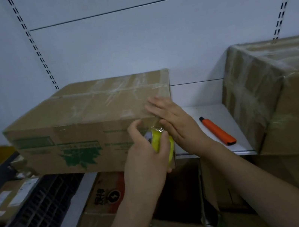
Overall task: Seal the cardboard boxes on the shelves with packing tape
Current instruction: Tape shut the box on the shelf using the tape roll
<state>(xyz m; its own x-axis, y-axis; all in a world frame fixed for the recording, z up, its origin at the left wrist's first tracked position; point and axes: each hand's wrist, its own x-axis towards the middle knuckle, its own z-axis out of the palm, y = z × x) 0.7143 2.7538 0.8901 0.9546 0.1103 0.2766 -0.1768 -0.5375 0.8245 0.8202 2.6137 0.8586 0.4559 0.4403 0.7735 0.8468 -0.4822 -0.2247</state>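
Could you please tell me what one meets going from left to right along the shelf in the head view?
Cardboard box with green print → left hand holding the tape roll → right hand → orange cutter → taped box.

Dim, bluish, even light with soft shadows; the whole view is slightly blurred, and the wide lens bends the slotted shelf uprights (pixel 34 45) outward.
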